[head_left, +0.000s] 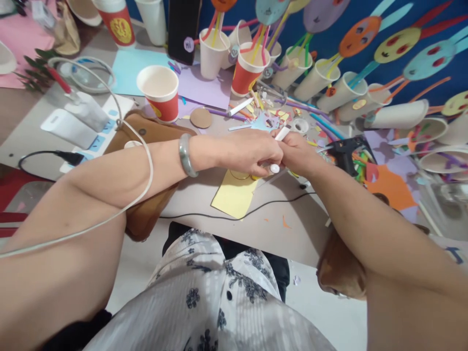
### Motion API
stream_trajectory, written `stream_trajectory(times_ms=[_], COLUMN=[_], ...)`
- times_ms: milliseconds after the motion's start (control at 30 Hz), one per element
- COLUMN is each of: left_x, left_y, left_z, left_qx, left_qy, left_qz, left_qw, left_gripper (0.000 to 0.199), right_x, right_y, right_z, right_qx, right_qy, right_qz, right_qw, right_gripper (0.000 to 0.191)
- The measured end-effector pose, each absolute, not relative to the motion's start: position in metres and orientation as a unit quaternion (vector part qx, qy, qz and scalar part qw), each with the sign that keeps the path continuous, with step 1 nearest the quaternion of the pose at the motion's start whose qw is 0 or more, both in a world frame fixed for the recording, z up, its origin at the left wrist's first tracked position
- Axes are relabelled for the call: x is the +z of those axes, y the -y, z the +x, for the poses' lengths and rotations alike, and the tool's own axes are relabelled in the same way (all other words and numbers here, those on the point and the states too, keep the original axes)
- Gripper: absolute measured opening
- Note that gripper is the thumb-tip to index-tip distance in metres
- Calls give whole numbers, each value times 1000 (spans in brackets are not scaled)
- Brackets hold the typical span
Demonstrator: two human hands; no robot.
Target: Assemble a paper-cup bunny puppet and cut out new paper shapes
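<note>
"Where's the white pen [282,133] pointing?"
"Between the hands, it's slanting rightward to the table's [307,234] far edge!"
"Grips?"
"Left hand [252,148] is pinching a round white end [274,168]; right hand's [298,151] fingers are hiding, can't tell."

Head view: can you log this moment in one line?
Left hand: at white pen | Right hand: at white pen | Nearby: yellow paper, scraps

A slim white marker [282,133] slants, partly hidden. Near it shows a white round-ended piece [274,168], the rest covered.
</note>
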State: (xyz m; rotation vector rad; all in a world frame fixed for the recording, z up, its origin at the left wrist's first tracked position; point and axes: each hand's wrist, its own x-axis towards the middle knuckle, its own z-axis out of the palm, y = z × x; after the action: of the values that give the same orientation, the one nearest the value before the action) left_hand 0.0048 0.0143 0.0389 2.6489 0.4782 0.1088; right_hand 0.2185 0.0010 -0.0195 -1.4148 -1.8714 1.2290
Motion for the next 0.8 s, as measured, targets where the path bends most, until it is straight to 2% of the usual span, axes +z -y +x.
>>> stream_trajectory(times_ms=[267, 567, 800], left_x=[41, 35, 38], left_y=[-13, -17, -15], left_z=[5, 5, 4], left_qx=[33, 56, 47], left_qy=[-166, -158, -170], left_qz=[958, 958, 957], left_qw=[233, 234, 229], left_gripper=[14, 15, 13], right_x=[-9, -8, -1], right_y=[-9, -10, -1], right_z=[211, 212, 214], right_qx=[418, 416, 449], right_qy=[759, 757, 671], right_qz=[-453, -457, -546], right_qw=[210, 211, 223], right_gripper=[46, 39, 26])
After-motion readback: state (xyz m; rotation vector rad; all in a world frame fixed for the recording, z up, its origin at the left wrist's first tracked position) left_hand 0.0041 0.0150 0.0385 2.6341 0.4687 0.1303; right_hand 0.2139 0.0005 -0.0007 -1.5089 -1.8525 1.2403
